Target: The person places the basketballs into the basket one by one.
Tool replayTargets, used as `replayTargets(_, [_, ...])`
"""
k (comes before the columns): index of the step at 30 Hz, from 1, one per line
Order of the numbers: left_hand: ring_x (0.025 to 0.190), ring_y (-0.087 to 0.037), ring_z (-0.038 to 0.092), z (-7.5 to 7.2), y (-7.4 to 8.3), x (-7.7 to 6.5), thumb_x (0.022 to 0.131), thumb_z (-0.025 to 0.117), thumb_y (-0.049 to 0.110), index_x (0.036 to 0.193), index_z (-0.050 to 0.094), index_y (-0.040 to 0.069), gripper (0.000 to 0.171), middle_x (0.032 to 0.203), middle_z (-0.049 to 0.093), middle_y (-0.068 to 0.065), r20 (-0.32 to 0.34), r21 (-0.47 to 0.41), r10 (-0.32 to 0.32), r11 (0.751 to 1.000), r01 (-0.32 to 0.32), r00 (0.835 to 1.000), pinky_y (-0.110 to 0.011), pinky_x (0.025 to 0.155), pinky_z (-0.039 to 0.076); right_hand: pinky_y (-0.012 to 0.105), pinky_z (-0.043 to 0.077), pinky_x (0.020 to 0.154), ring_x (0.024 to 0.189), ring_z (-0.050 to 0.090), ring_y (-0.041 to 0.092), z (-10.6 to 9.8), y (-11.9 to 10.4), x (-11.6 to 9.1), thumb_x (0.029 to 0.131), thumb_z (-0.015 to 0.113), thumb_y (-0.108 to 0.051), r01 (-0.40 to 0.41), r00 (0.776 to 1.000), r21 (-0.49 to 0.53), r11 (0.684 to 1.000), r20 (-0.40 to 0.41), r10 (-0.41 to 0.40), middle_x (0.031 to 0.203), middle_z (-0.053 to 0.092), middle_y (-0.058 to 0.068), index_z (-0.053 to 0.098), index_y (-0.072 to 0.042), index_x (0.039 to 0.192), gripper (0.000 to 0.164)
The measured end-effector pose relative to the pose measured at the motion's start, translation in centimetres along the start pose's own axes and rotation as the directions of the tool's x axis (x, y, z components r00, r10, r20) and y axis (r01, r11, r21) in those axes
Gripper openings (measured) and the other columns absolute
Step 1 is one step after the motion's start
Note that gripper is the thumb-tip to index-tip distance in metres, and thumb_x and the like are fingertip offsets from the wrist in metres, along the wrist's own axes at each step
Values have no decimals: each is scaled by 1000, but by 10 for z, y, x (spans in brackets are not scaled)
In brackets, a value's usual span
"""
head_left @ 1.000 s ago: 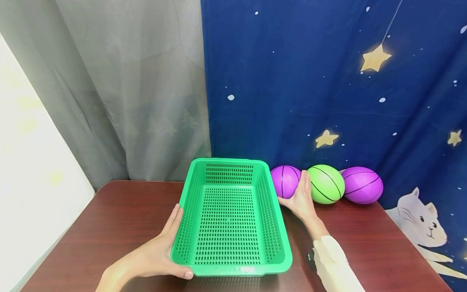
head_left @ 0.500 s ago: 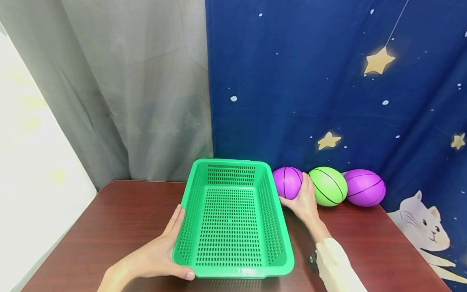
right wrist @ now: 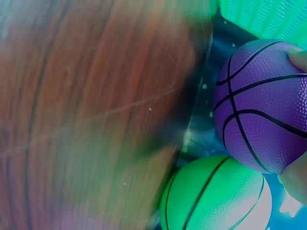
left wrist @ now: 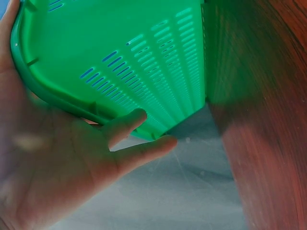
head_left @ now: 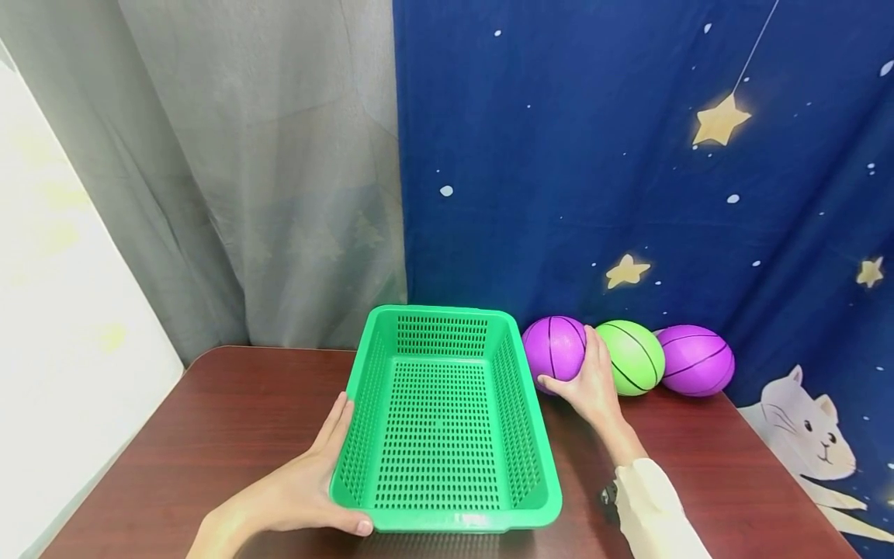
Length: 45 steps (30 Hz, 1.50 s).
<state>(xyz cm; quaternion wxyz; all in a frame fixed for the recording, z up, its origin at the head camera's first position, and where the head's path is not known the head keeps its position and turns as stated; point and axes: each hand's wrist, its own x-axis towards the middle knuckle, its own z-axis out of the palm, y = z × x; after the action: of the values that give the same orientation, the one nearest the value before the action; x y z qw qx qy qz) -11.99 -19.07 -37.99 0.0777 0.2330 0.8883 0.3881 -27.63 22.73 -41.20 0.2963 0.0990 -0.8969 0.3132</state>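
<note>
1. My left hand [head_left: 307,487], fingers nearly straight, rests against a green perforated plastic basket [head_left: 440,435] on the red-brown wooden table [head_left: 230,419].
2. My right hand [head_left: 594,386] grips a round purple black-lined ball [head_left: 554,348], just right of the basket.
3. Further right: 1 lime-green ball [head_left: 634,357], 1 other purple ball [head_left: 697,360].

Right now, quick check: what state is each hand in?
Left hand: open, touching the green perforated basket at its near corner.
Right hand: closed, holding the purple basketball nearest that basket.
</note>
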Motion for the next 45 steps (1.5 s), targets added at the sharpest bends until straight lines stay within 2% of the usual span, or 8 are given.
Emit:
replayTargets(10, [137,-35,13,1,1,0,64,80,53,147,-12,7,133,153,-20,-6,15,7,-17,1000,17,1000,-26,88,42,59,37,89,118,39,38,-17,-5,2,56,89,-31,-31,998,41,999,-47,32,137,33,21,24,-4,143,112])
replayTargets(15, [137,-35,15,0,1,0,64,80,53,148,-12,8,132,153,-19,-5,5,4,-24,1000,24,1000,-26,85,44,58,36,90,119,37,36,-25,-10,8,56,89,-33,-4,998,50,999,-70,8,136,33,20,26,-4,143,111])
replayTargets(25, [137,-34,12,-1,2,0,64,79,54,147,-14,10,133,153,-20,-3,17,9,-39,999,39,999,-28,89,43,58,37,90,120,39,36,-37,-20,11,55,90,-33,-23,993,64,998,-111,30,139,33,18,25,-5,144,113])
replayTargets(39, [137,-34,13,-4,1,1,64,79,53,147,-14,9,132,153,-20,-4,11,10,-22,1000,22,1000,-28,88,44,58,36,90,122,36,31,-48,-47,10,52,91,-32,67,987,91,994,-149,-53,140,35,13,29,-11,144,113])
replayTargets(45, [138,-35,9,-5,2,2,65,79,52,147,-14,8,132,152,-21,-5,19,2,-8,1000,8,1000,-30,90,43,57,35,91,124,36,30,-50,-59,9,50,91,-32,108,983,84,991,-158,-94,140,36,11,31,-11,143,114])
